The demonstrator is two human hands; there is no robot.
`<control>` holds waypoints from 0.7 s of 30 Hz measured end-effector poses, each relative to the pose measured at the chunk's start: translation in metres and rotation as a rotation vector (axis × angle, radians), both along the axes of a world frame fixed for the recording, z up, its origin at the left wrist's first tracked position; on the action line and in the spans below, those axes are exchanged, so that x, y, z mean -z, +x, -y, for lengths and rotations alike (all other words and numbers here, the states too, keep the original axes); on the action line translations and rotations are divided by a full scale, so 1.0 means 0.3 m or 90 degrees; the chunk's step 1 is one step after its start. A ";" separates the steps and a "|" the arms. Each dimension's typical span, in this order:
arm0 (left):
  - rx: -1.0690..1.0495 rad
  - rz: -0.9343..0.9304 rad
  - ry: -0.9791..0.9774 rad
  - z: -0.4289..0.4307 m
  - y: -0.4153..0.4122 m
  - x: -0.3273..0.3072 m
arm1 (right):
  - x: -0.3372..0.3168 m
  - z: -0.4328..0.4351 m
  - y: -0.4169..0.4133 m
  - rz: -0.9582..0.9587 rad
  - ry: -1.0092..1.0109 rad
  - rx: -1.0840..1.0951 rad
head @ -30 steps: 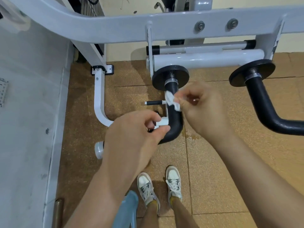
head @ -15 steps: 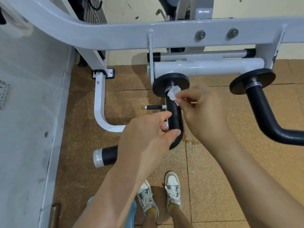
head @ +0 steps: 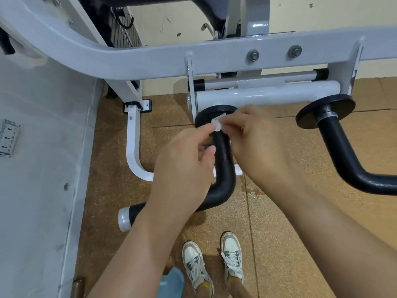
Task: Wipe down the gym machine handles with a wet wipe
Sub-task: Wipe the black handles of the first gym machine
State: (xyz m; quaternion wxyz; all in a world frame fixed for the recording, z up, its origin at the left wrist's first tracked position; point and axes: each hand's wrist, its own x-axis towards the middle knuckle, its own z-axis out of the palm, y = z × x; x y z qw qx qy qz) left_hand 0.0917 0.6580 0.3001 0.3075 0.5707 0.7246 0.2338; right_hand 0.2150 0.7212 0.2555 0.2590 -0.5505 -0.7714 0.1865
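Observation:
A small white wet wipe (head: 217, 124) is pinched at the top of the left black handle (head: 223, 168), just under its round black collar (head: 211, 114). My right hand (head: 255, 143) grips the wipe from the right. My left hand (head: 184, 166) reaches in from the left, its fingertips touching the wipe, and it covers the handle's lower bend. The handle's white-capped end (head: 124, 219) sticks out at the lower left. A second black handle (head: 341, 151) hangs at the right, untouched.
The white machine frame (head: 150, 59) arches across the top, with a white floor bracket (head: 134, 151) behind the hands. A grey wall (head: 38, 168) closes the left side. My two sneakers (head: 212, 261) stand on brown floor tiles, with a wet patch (head: 252, 191) nearby.
Both hands rose along the left handle toward its collar, carrying the wipe up. My left hand moved from the lower bend to meet the wipe. The capped end came into view.

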 end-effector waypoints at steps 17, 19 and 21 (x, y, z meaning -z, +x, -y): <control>0.024 -0.070 0.079 -0.080 -0.006 0.067 | 0.016 0.030 -0.042 -0.107 0.017 0.054; 0.077 -0.124 0.089 -0.079 0.022 0.071 | 0.005 0.025 -0.025 -0.203 -0.097 0.136; 0.095 -0.158 0.097 -0.092 0.046 0.074 | 0.002 0.030 -0.006 -0.307 -0.234 0.230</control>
